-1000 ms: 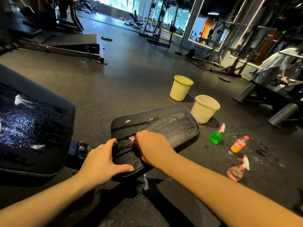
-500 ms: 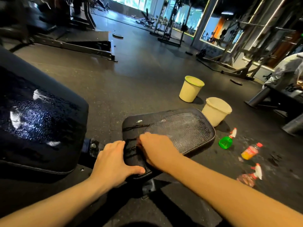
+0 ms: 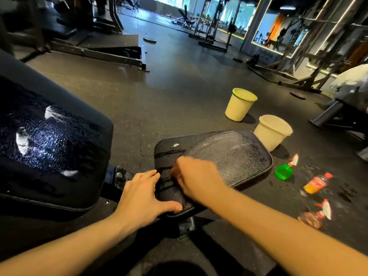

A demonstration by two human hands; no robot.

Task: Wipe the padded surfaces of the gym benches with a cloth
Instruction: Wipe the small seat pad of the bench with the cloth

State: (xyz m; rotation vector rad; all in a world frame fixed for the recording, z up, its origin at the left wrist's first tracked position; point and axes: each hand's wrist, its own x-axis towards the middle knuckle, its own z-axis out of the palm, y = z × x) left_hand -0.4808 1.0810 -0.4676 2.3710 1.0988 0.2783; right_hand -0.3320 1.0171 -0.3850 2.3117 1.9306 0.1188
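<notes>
The black seat pad point(image 3: 229, 156) of a gym bench lies low in front of me, with wet streaks on its near left part. My left hand point(image 3: 143, 198) braces its near left corner, thumb laid along the near edge and fingers straight against the left side. My right hand point(image 3: 197, 178) is curled into a fist pressed on the pad's near left part, blurred by motion. The cloth is almost wholly hidden under its fingers. The bench's black backrest pad point(image 3: 49, 148) rises at the left, glistening wet with white foam patches.
Two cream buckets point(image 3: 240, 104) point(image 3: 271, 132) stand on the dark floor beyond the pad. A green spray bottle point(image 3: 283, 171), an orange bottle point(image 3: 316, 183) and a pinkish spray bottle point(image 3: 314, 216) lie to the right. Another bench point(image 3: 338, 112) and racks stand at the far right.
My right hand has rubbed a short way over the pad's near left part. My left hand has kept its place on the corner. The view has shifted slightly.
</notes>
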